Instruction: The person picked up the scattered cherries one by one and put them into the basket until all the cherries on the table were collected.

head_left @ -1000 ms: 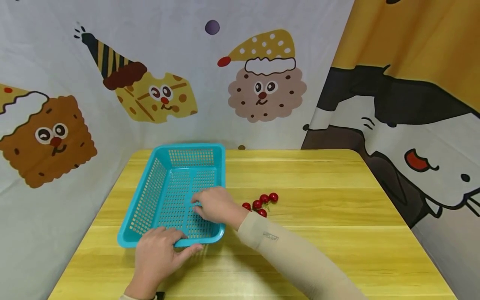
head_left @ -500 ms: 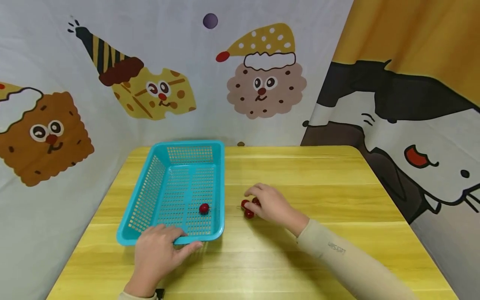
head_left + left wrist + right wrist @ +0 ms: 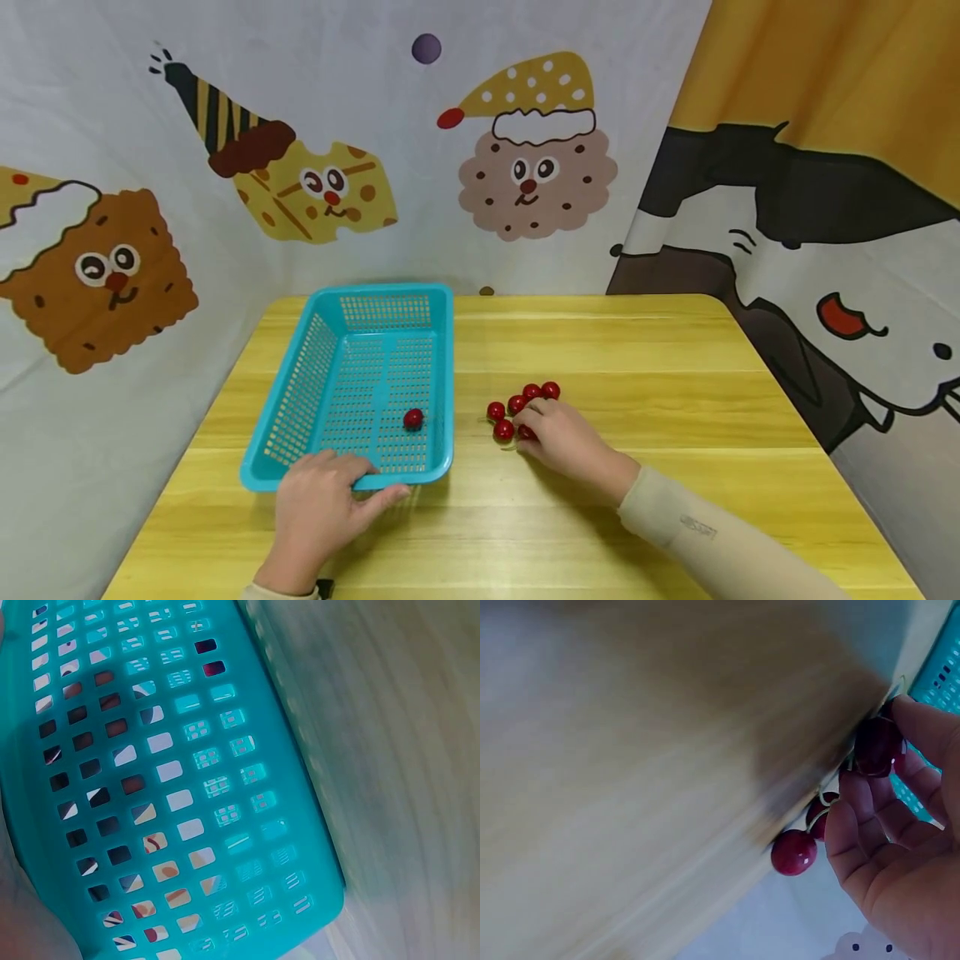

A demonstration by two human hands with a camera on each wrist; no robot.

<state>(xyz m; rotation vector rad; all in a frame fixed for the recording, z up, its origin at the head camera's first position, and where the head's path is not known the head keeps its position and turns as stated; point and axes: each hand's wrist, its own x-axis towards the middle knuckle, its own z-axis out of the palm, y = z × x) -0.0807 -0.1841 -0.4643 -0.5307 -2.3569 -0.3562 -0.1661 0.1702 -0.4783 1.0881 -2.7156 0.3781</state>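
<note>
A turquoise slotted basket [image 3: 444,367] lies on the left of the yellow wooden table [image 3: 637,358], with one red cherry [image 3: 412,418] on its floor near the front right corner. My left hand [image 3: 360,487] grips the basket's near rim, fingers over the edge and thumb outside; the left wrist view shows the basket's wall [image 3: 187,787] close up. Several cherries [image 3: 532,391] lie in a cluster just right of the basket. At the cluster's near side, my right hand [image 3: 527,423] pinches one cherry [image 3: 877,746] between thumb and fingers, with two more cherries [image 3: 793,852] beside it.
Cartoon-printed cloth [image 3: 525,167] hangs behind the table and down its right side [image 3: 825,250]. The table's far edge runs just behind the basket. Bare wood spans the table's right half and front strip.
My right hand left the basket, leaving one cherry on its floor, and moved right to the cherry cluster, where it now pinches a cherry. My left hand stayed on the basket's rim.
</note>
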